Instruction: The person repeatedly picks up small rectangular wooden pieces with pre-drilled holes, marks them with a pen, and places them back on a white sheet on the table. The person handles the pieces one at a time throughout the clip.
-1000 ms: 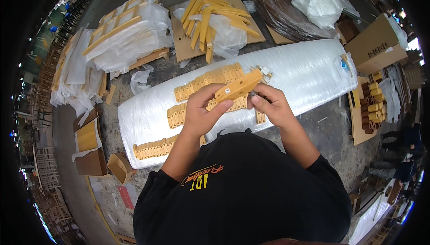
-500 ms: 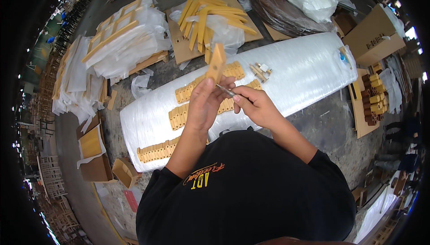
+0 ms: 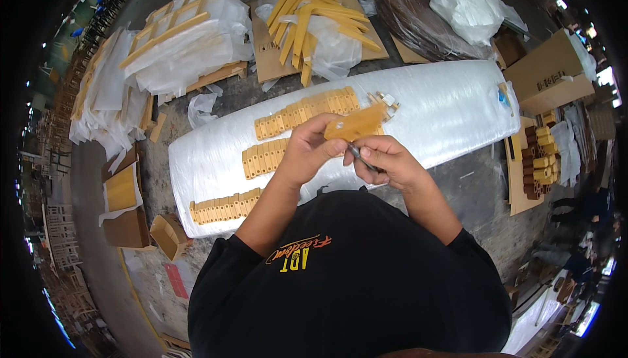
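Between the thumb and fingers of my left hand (image 3: 314, 150) is a light wooden block (image 3: 355, 124) with holes in it, tilted to the right. My right hand (image 3: 394, 163) grips a slim dark metal tool (image 3: 363, 160), whose upper end meets the block's lower edge; its exact kind is unclear. Both hands are close together above a padded surface (image 3: 451, 106) wrapped in clear plastic. On it lie a far row of similar blocks (image 3: 307, 112), a middle row (image 3: 265, 160) partly behind my left hand, and a near row (image 3: 226, 207) by my left forearm.
Small bolt-like pieces (image 3: 391, 101) lie beyond the held block. Curved yellow wooden parts (image 3: 302, 27) and plastic-covered frames (image 3: 190, 50) are stacked past the surface. A large carton (image 3: 549, 73) and brown and yellow pieces (image 3: 540, 161) stand right; a small open box (image 3: 171, 235) sits left.
The wooden block has swung from upright to lying over toward the right, and come lower. My right hand has turned the tool steeper, still against the block.
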The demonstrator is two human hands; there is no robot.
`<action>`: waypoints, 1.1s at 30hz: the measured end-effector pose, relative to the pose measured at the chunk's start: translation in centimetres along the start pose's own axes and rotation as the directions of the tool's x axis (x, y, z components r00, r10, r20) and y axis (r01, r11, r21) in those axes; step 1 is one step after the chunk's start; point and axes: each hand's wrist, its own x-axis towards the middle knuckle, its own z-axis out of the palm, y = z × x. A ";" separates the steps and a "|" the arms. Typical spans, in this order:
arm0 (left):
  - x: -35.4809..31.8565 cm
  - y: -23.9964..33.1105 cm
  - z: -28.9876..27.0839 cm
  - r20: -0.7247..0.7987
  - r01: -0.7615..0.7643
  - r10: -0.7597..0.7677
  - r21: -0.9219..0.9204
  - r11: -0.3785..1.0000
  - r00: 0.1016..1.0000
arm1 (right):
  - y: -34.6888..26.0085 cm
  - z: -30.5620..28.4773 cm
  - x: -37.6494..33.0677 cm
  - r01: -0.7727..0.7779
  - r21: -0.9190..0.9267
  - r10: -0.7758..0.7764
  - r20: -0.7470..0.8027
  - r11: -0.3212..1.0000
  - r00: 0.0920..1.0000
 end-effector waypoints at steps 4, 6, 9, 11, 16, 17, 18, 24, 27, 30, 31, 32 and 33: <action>-0.3 0.2 0.9 0.078 -0.082 0.070 0.167 0.983 0.995 | 1.7 -0.2 -0.5 0.082 0.037 -0.082 -0.014 0.996 0.997; -0.5 0.1 1.2 0.064 -0.138 0.125 0.280 0.950 0.990 | 1.7 0.4 -0.4 0.176 -0.092 -0.184 -0.087 0.980 0.979; -0.7 1.0 1.9 0.055 -0.140 0.129 0.307 0.941 0.990 | 1.7 1.5 -0.5 0.301 -0.234 -0.337 -0.130 0.924 0.932; -1.1 1.9 2.6 0.069 -0.110 0.094 0.273 0.956 0.993 | 1.9 1.9 -0.7 0.349 -0.257 -0.391 -0.137 0.901 0.910; -1.4 0.8 2.7 -0.178 -0.218 0.270 0.263 0.940 0.946 | 2.2 1.3 -0.6 0.234 -0.488 -0.368 -0.198 0.841 0.909; -1.7 0.2 2.8 -0.321 -0.196 0.235 0.149 0.969 0.918 | 2.6 0.9 -0.3 0.187 -0.544 -0.361 -0.232 0.818 0.903; -1.8 -0.4 2.3 -0.357 -0.147 0.194 0.155 0.977 0.914 | 3.1 0.4 0.0 0.155 -0.536 -0.359 -0.300 0.830 0.884; -3.8 -7.0 -1.6 -0.259 0.297 -0.250 0.161 0.941 0.933 | 6.6 -0.9 2.3 0.076 -0.366 -0.282 -0.553 0.928 0.784; -5.2 -11.7 -2.5 -0.240 0.503 -0.477 0.060 0.862 0.846 | 10.6 -3.7 3.5 -0.073 -0.545 -0.283 -0.539 0.835 0.793; -7.9 -17.1 -6.4 -0.357 0.711 -0.621 0.246 0.658 0.698 | 14.8 -7.6 4.3 -0.431 -0.717 -0.125 -0.580 0.548 0.805; -9.4 -18.7 -8.0 -0.461 0.751 -0.594 0.380 0.540 0.659 | 16.4 -9.2 4.3 -0.546 -0.723 -0.058 -0.623 0.423 0.780; -12.0 -20.4 -10.1 -0.570 0.742 -0.476 0.532 0.407 0.670 | 18.0 -10.3 4.3 -0.633 -0.718 0.009 -0.659 0.288 0.752; -14.4 -21.7 -11.7 -0.648 0.730 -0.343 0.642 0.235 0.681 | 19.7 -11.2 4.2 -0.678 -0.698 0.052 -0.686 0.230 0.725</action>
